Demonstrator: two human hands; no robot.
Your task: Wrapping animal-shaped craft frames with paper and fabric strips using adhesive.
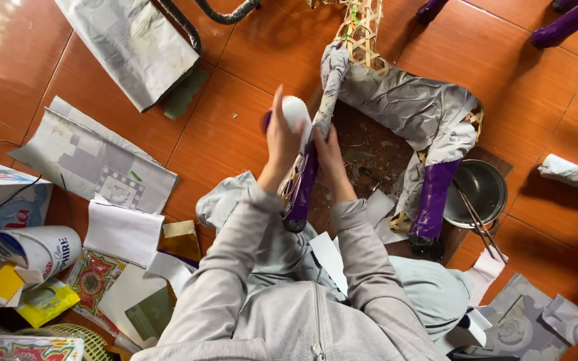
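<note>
A woven bamboo frame [362,27], shaped like a four-legged figure, stands on a brown board [369,144]. Crumpled grey paper [409,100] covers its body, and purple paper wraps its legs [434,197]. My left hand [279,144] presses a white piece of paper [296,113] against the top of the near purple leg [302,187]. My right hand [329,157] grips that same leg from the other side, just below the grey-wrapped part [332,73].
A metal bowl [483,194] with thin sticks across it sits right of the frame. Grey patterned sheets [95,160] and white paper [123,230] lie at left, near a paper roll [38,251] and coloured scraps. Other purple legs [570,20] show at top right.
</note>
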